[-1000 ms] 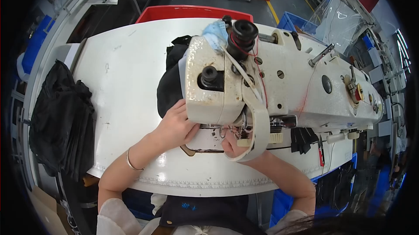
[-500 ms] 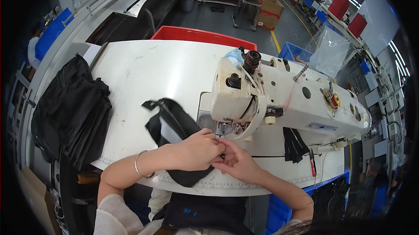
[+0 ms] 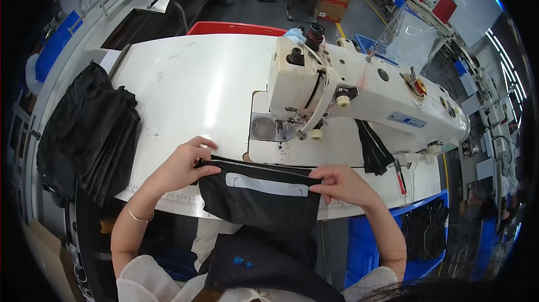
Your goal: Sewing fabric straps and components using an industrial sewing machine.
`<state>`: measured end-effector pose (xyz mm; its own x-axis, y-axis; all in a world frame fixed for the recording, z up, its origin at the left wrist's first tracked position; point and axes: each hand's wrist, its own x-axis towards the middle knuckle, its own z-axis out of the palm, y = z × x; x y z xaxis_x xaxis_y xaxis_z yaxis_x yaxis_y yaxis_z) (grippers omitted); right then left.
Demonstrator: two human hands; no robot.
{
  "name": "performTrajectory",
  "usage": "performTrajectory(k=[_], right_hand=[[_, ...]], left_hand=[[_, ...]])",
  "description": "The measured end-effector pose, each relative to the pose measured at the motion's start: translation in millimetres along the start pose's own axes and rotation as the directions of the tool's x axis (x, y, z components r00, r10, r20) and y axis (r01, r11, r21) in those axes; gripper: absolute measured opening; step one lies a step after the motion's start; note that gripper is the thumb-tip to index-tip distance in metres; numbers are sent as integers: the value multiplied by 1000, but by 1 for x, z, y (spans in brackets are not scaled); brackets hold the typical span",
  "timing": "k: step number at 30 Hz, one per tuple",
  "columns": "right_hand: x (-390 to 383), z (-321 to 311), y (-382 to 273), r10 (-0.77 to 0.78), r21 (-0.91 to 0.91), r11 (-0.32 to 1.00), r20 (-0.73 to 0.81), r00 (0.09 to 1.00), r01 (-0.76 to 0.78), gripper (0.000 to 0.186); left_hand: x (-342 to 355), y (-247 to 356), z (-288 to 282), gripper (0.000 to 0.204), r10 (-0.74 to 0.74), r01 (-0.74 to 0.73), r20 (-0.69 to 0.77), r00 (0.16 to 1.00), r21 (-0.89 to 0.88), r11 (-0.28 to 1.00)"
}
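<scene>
My left hand (image 3: pixel 188 164) pinches the left end of a dark zipper (image 3: pixel 261 167) on a black fabric piece (image 3: pixel 258 209), and my right hand (image 3: pixel 339 184) pinches its right end. The piece is held stretched crosswise at the table's front edge, with a white strip (image 3: pixel 266 185) below the zipper. Just beyond it stands a white industrial sewing machine (image 3: pixel 359 105), its needle plate (image 3: pixel 264 126) uncovered. A pile of black fabric pieces (image 3: pixel 84 133) lies at the left. Black strips (image 3: pixel 376 150) and a red-handled tool (image 3: pixel 401 184) lie at the right.
Behind the white table (image 3: pixel 185 77) are a red bin (image 3: pixel 236 27) and a cardboard box (image 3: pixel 328 4). A blue bin (image 3: pixel 359 246) with black pieces is below at right. A plastic bag (image 3: pixel 415 46) hangs behind the machine. Another person's white sleeve (image 3: pixel 33 74) shows far left.
The black piece has come out from under the machine head toward me and turned crosswise. My hands, together half a second ago, are now apart at its two ends.
</scene>
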<state>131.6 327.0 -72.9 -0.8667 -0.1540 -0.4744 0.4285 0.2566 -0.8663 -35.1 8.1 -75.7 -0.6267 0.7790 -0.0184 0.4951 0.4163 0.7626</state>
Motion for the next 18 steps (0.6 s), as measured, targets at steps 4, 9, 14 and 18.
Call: performTrajectory(k=[4, 9, 14, 18], right_hand=[[0, 47, -34, -805, -898, 317, -85, 588, 304, 55], [17, 60, -60, -704, -607, 533, 68, 707, 589, 39], [-41, 53, -37, -599, -266, 754, 99, 795, 601, 36], [-154, 11, 37, -336, -271, 937, -528, 780, 221, 24]], left_hand=[[-15, 36, -3, 17, 52, -49, -94, 994, 37, 998], [-26, 102, -2, 29, 284, -292, -120, 951, -53, 955], [-19, 109, 16, 50, 375, -433, -327, 868, -127, 892], [-5, 58, 51, 38, 139, -167, -139, 980, -218, 961]])
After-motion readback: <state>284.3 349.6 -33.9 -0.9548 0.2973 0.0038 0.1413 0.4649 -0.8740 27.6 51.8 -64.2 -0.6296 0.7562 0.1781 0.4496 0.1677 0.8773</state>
